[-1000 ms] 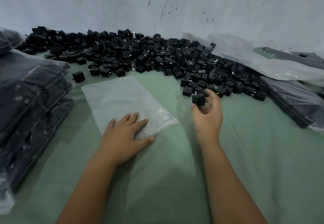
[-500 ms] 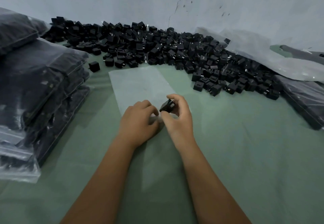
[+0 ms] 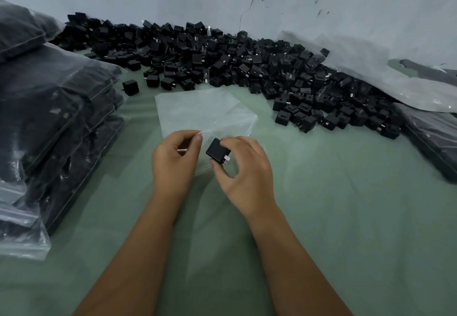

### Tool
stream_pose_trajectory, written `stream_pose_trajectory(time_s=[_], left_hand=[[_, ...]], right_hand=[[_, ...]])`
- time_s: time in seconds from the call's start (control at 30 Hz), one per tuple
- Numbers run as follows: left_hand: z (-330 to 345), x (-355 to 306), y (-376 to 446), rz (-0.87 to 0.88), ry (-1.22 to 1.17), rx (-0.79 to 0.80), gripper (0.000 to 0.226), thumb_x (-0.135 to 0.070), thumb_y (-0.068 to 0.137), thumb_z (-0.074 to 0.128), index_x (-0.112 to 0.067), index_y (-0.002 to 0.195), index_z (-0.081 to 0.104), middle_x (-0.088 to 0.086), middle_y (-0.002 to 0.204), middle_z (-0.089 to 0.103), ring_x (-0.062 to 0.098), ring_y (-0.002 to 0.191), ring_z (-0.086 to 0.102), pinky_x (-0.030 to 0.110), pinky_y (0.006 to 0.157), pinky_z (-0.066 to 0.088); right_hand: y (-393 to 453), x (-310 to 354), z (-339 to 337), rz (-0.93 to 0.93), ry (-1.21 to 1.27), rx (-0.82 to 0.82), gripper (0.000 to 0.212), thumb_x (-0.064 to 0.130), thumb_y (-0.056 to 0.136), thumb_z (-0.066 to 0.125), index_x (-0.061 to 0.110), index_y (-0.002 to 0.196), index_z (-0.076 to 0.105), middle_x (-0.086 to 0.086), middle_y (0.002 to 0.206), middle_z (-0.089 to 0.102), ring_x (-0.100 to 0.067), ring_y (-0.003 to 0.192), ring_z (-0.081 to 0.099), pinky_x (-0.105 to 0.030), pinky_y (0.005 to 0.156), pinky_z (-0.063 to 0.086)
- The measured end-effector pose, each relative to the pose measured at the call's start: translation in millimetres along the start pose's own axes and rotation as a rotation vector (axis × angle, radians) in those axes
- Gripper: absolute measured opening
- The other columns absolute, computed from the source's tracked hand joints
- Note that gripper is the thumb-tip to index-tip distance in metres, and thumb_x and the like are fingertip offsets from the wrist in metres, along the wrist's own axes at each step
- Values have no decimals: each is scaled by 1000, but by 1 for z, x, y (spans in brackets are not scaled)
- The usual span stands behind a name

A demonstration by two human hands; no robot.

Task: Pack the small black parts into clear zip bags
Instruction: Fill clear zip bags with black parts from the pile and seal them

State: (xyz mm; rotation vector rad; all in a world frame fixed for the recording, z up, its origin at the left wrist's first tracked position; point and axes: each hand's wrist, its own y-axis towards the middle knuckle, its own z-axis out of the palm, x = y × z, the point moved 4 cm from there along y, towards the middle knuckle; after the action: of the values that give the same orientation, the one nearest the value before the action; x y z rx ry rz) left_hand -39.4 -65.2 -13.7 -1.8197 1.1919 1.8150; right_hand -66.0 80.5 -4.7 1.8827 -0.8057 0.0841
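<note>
With the left hand [image 3: 176,160] pinching the bag [image 3: 205,113] mouth and the right hand [image 3: 244,174] pinching a black part [image 3: 217,151], a slack film could close and block it.

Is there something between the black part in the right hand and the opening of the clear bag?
Nothing visible. The right hand holds the small black cube-shaped part right at the near edge of the clear flat plastic zip bag, which the left hand pinches.
</note>
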Motion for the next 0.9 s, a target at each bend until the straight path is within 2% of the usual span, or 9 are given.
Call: stream_pose_trajectory(time_s=[0.13, 0.3, 0.37, 0.43, 0.5, 0.57, 0.63, 0.77, 0.9], left_hand=[[1, -5, -4, 97, 9, -46, 13, -13, 92, 66, -24, 95, 72, -7, 92, 71, 4, 86, 65, 14, 75, 49], [5, -5, -7, 108, 113, 20, 13, -27, 89, 70, -35, 99, 73, -34, 92, 65, -9, 99, 59, 14, 87, 45], [2, -2, -4, 74, 132, 44, 16, -31, 88, 70, -34, 103, 73, -35, 97, 64, -13, 104, 56, 13, 94, 43], [4, 2, -2, 20, 141, 132, 30, -32, 87, 71, -35, 117, 69, -26, 117, 63, -15, 116, 50, 9, 101, 37], [10, 3, -3, 15, 198, 297, 49, -36, 84, 68, -35, 132, 59, -15, 139, 53, -2, 135, 38, 21, 113, 29], [19, 4, -7, 86, 361, 483, 65, -40, 79, 58, -34, 143, 46, -8, 152, 40, 9, 145, 26, 36, 120, 21], [25, 8, -9, 154, 553, 597, 69, -38, 82, 55, -38, 148, 36, -9, 158, 29, 8, 147, 20, 42, 121, 13], [25, 18, -7, 111, 485, 586, 49, -24, 99, 46, -38, 146, 40, -19, 155, 30, -6, 142, 24, 34, 121, 6], [23, 11, -6, 90, 330, 525, 41, -19, 104, 38, -37, 141, 46, -27, 146, 37, -5, 141, 25, 28, 120, 5]], right_hand=[[0, -2, 3, 60, -203, 127, 31, 29, 72, 79, 15, 96, 65, 4, 80, 68, -19, 79, 59, -25, 75, 43], [1, -12, 5, 313, -219, 272, 37, 47, 77, 71, 21, 86, 48, 7, 67, 60, -19, 64, 53, -27, 63, 37], [-1, -16, 4, 380, -144, 319, 27, 41, 80, 63, 21, 81, 45, 9, 68, 59, -19, 66, 54, -30, 60, 42], [-3, -19, 1, 376, -70, 341, 11, 25, 78, 60, 19, 77, 51, 8, 65, 57, -17, 65, 53, -31, 58, 44], [-3, -21, -2, 356, -21, 363, 5, 14, 75, 59, 18, 76, 60, 8, 69, 60, -15, 68, 54, -31, 65, 45], [-4, -24, -2, 343, 6, 378, 16, 9, 75, 58, 20, 82, 68, 9, 82, 67, -13, 81, 57, -29, 80, 46], [-3, -22, -2, 311, 23, 382, 25, 7, 76, 58, 21, 90, 73, 10, 96, 70, -12, 94, 58, -27, 92, 43], [-2, -20, 0, 271, 50, 424, 36, 5, 75, 52, 20, 100, 74, 8, 107, 70, -11, 103, 59, -27, 97, 43], [-2, -18, 3, 242, 104, 504, 39, 7, 74, 47, 16, 104, 71, 7, 104, 70, -11, 99, 60, -28, 92, 46]])
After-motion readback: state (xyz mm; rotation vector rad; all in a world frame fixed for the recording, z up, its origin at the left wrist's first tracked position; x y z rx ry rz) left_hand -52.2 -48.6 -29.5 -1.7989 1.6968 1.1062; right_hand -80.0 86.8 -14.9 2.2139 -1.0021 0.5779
